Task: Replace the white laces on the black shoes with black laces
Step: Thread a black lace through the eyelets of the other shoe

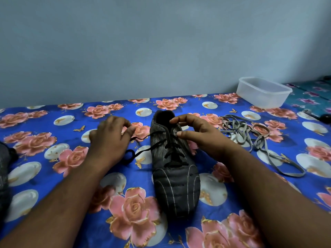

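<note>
The black shoe (pixel 174 163) lies in the middle of the bed (pixel 53 122), on a blue flowered sheet, its long axis running near to far: the toe points toward the person, the heel opening toward the far wall. The black lace (pixel 143 151) is already crossed through the lower eyelets and looks soft and limp, likely light and easy to slip, so it is best taken near its stiff tip. The left hand (pixel 111 138), left of the shoe, has its grip pinched on one free end of that lace, whose slack trails in a loop on the sheet. The right hand (pixel 198 135) hovers over the upper eyelets, thumb and forefinger curled close together; whether they actually pinch the other end I cannot tell. The removed white laces (pixel 250 138) lie tangled to the right.
</note>
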### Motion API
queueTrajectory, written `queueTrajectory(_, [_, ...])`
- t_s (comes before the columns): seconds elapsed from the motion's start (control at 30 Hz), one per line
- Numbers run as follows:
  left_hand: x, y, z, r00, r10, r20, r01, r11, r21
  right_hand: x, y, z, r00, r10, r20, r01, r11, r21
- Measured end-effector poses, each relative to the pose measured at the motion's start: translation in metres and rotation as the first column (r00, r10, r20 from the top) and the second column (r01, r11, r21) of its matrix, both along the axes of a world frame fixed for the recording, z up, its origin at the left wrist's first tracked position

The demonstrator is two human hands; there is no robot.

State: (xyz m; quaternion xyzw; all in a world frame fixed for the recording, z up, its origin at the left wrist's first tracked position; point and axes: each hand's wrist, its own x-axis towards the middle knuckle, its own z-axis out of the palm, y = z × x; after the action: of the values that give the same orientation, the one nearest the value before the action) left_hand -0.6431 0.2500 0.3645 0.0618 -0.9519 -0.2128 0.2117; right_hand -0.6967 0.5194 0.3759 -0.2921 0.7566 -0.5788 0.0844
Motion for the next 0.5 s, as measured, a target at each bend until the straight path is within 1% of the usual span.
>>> queueTrajectory(0.03, [0.004,0.003,0.004,0.994,-0.108,0.009,0.106,0.989,0.101,-0.001,0.0,0.0,0.999,-0.034,-0.014,0.034,0.999,0.0])
queueTrajectory(0.07, [0.01,0.007,0.009,0.978,-0.203,0.051,0.192,0.966,0.176,-0.002,0.001,0.0,0.997,-0.068,-0.029,0.068,0.998,-0.002])
queueTrajectory(0.1, [0.015,0.01,0.012,0.953,-0.277,0.124,0.25,0.948,0.196,-0.003,0.001,0.001,0.993,-0.1,-0.06,0.1,0.995,-0.006])
queueTrajectory(0.13, [0.019,0.014,0.012,0.925,-0.317,0.21,0.285,0.944,0.169,-0.002,0.002,0.002,0.987,-0.12,-0.111,0.119,0.993,-0.012])
queueTrajectory(0.17, [0.022,0.017,0.012,0.905,-0.321,0.279,0.298,0.947,0.122,-0.001,0.001,0.002,0.975,-0.129,-0.179,0.128,0.992,-0.013])
queueTrajectory(0.2, [0.024,0.02,0.012,0.891,-0.327,0.315,0.308,0.945,0.109,0.001,-0.001,0.003,0.959,-0.133,-0.252,0.136,0.991,-0.007])
queueTrajectory(0.23, [0.025,0.022,0.013,0.881,-0.354,0.315,0.321,0.935,0.152,0.004,-0.004,0.004,0.938,-0.13,-0.32,0.139,0.99,0.003])
queueTrajectory(0.3, [0.027,0.024,0.018,0.856,-0.455,0.245,0.372,0.871,0.321,0.009,-0.009,0.004,0.895,-0.104,-0.435,0.128,0.991,0.027])
queueTrajectory(0.33, [0.028,0.023,0.022,0.847,-0.501,0.18,0.415,0.833,0.367,0.012,-0.012,0.005,0.87,-0.079,-0.487,0.116,0.992,0.046])
queueTrajectory(0.4, [0.032,0.021,0.029,0.825,-0.563,0.046,0.501,0.768,0.399,0.015,-0.017,0.005,0.8,-0.035,-0.599,0.123,0.987,0.107])
queueTrajectory(0.5, [0.038,0.025,0.038,0.747,-0.655,-0.11,0.625,0.636,0.453,0.016,-0.026,0.004,0.681,0.016,-0.732,0.183,0.964,0.191])
